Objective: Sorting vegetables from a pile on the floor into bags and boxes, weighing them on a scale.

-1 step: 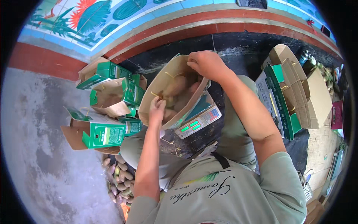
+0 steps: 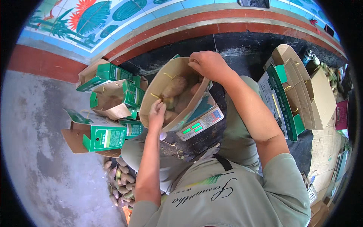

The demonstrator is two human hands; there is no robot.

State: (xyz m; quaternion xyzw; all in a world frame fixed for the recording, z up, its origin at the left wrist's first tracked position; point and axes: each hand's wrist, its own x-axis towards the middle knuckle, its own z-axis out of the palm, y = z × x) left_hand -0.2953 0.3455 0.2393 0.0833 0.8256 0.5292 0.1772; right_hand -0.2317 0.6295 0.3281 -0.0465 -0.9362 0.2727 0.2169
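An open-topped cardboard carton (image 2: 157,85) stands between my hands, tilted, over a digital scale (image 2: 201,125) with lit green displays. Several brown, potato-like tubers (image 2: 174,87) lie inside it. My right hand (image 2: 206,64) is closed over the far right rim, fingertips inside. On the near left side, my left hand (image 2: 157,113) grips the carton's wall, its fingers reaching in beside a yellow cord handle (image 2: 155,95). Whether those fingers also hold the cord, I cannot tell. The carton hides most of the scale's platform.
Several green-and-brown cartons (image 2: 107,136) stand open at left. Loose tubers (image 2: 124,179) are heaped beside my left leg. To the right are more open cartons (image 2: 298,94), nested together. A tiled wall (image 2: 162,28) with a red-brown band runs along the back.
My left hand has shifted slightly left and down along the carton's wall. The carton has moved a little, and its contents show more sharply. My right hand keeps its hold on the rim.
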